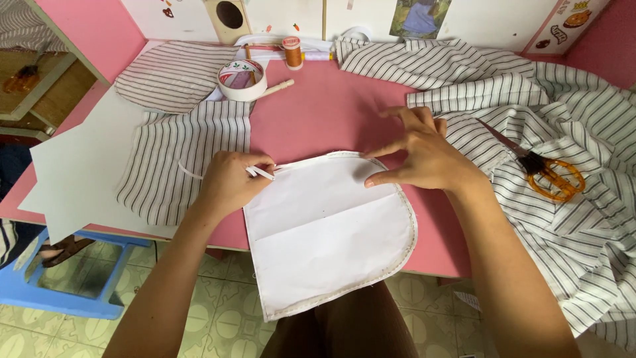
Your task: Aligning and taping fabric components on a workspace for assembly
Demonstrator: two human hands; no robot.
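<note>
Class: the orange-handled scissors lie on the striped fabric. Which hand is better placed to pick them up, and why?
Right. The right hand rests on the white paper pattern nearer the scissors; the left hand pinches a white strip on the far side.

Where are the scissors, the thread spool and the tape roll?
scissors (555, 178): head view, on the orange handles.
thread spool (292, 53): head view, on its orange thread.
tape roll (242, 79): head view, on its white rim.

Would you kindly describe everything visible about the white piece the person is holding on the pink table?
The white piece looks like paper, a panel with rounded corners, faint fold creases and stitching along its curved edge. It lies flat, its lower part overhanging the pink table. The left hand pinches its top-left corner; the right hand presses fingertips on its top edge.
</note>
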